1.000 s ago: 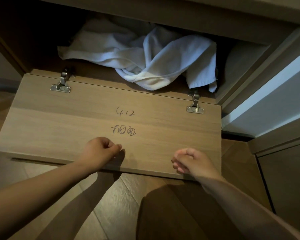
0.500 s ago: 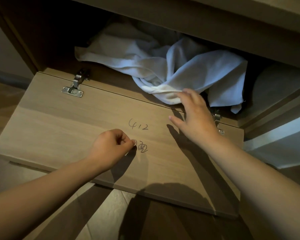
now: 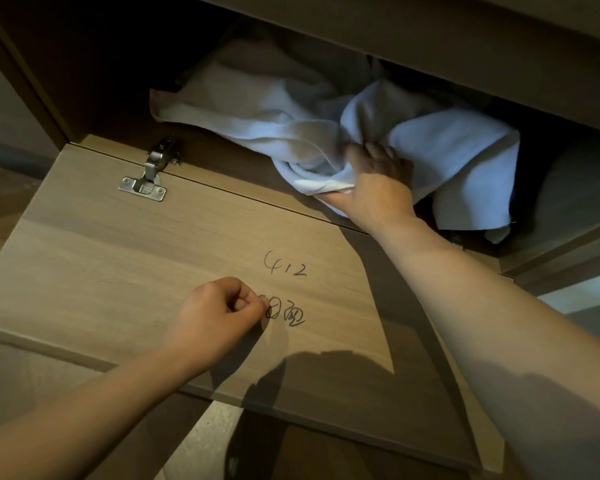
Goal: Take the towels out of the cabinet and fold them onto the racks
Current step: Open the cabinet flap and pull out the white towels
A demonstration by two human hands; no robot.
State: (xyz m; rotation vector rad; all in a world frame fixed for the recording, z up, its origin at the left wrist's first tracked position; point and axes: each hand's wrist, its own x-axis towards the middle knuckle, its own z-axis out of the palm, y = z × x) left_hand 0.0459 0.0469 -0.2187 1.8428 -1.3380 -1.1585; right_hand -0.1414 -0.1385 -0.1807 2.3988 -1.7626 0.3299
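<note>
On the left, the cabinet door (image 3: 101,254) lies folded down flat on its hinge (image 3: 149,174). My left hand (image 3: 219,310) sits over the door with the fingers curled together into a loose fist, holding nothing that I can see, just beside the handwriting (image 3: 284,266).

Further right, my right hand (image 3: 374,188) is clamped on the towels (image 3: 264,102), with the fingers dug into the front fold and the thumb under the hem, at the lip of the cabinet (image 3: 84,64). The towels are all inside, a rumpled white heap across the shelf, with one flap hanging over the edge at the far right.

I judge them soft, limp and light, with enough nap to grip without slipping. They look twisted together, so a pull on this one fold may drag the whole heap out or leave a tail trailing over the door. I think a full handful at the thick knot, where my hand is, holds better than a hem, and the left hand could take the loose spread on the left.

Half a second ago the right hand's fingers lay straight, only touching that fold, and now they are closed on it. The left hand has hardly moved since then. A second ago both hands were back at the door's front edge
</note>
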